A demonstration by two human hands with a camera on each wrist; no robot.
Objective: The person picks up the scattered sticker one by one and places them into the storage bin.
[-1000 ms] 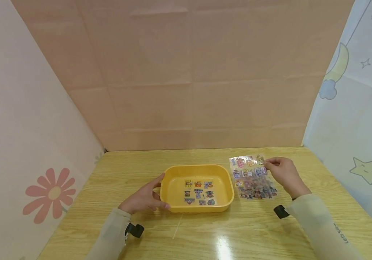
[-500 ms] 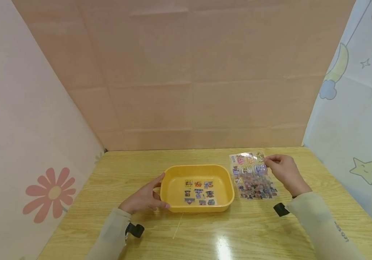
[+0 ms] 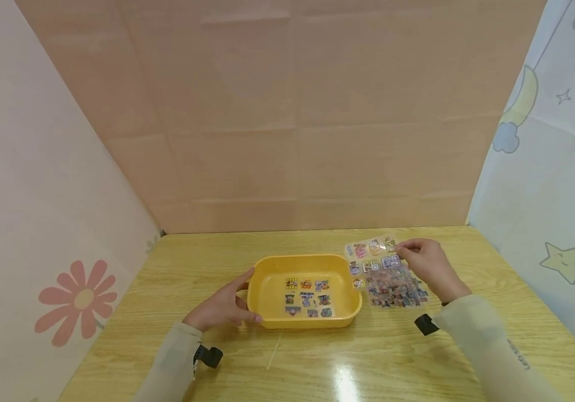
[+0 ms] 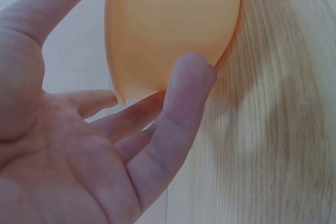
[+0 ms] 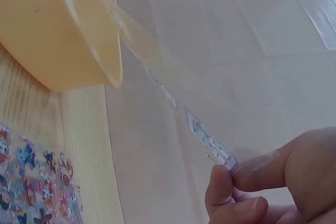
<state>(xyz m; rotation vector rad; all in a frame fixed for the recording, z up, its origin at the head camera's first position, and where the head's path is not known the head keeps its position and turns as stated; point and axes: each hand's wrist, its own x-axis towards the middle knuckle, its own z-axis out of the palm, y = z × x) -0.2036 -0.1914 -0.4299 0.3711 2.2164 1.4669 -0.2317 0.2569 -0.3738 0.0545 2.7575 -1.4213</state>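
My left hand point(image 3: 224, 305) grips the left end of a yellow plastic tray point(image 3: 254, 279), its digits spread between the far and near corners. In the left wrist view, its fingers point(image 4: 181, 93) touch the tray's end wall point(image 4: 173, 30). A clear sticker sheet point(image 3: 373, 258) with cartoon figures and digits is pinched by my right hand point(image 3: 430, 265) at its right edge. The raised sheet slants, its left edge at the tray's right rim. In the right wrist view, thumb and fingers point(image 5: 220, 184) hold the sheet's corner. Inside the tray lie stickers point(image 3: 307, 298) on clear backing.
More clear sticker sheets point(image 3: 398, 293) lie on the wooden table point(image 3: 202, 251) right of the tray, partly beneath the raised sheet. A thin pale strip point(image 3: 275, 349) extends from the tray's front. Cloth-like walls point(image 3: 292, 139) enclose the table at the back and sides.
My right hand has risen slightly and moved left with the sticker sheet, bringing it to the tray's right rim. The left hand and tray have stayed in place.
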